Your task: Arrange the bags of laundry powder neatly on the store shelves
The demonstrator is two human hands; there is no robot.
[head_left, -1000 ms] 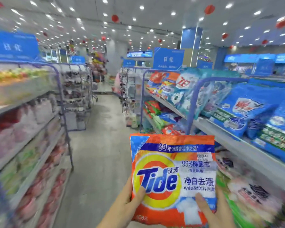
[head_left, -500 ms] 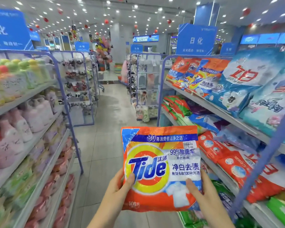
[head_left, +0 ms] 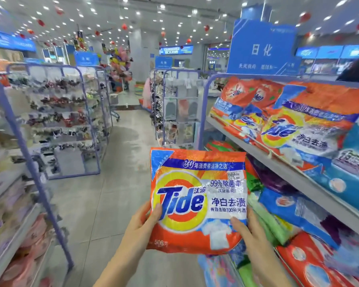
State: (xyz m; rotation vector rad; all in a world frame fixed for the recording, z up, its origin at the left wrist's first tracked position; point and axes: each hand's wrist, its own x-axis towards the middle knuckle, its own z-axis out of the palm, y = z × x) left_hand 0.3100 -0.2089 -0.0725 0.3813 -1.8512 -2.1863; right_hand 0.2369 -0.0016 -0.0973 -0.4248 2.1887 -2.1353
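A person holds an orange Tide laundry powder bag (head_left: 198, 200) upright in the lower centre of the frame, over the aisle floor. The left hand (head_left: 142, 223) grips its lower left edge, thumb curled across the front. The right hand (head_left: 250, 233) pinches its lower right corner the same way. At the right, a shelf (head_left: 278, 162) carries more Tide bags (head_left: 294, 129), leaning and overlapping.

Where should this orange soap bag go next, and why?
Probably lift the bag up and right toward the top shelf: matching orange bags lie there, and the left hand and right hand hold this one out over the aisle.
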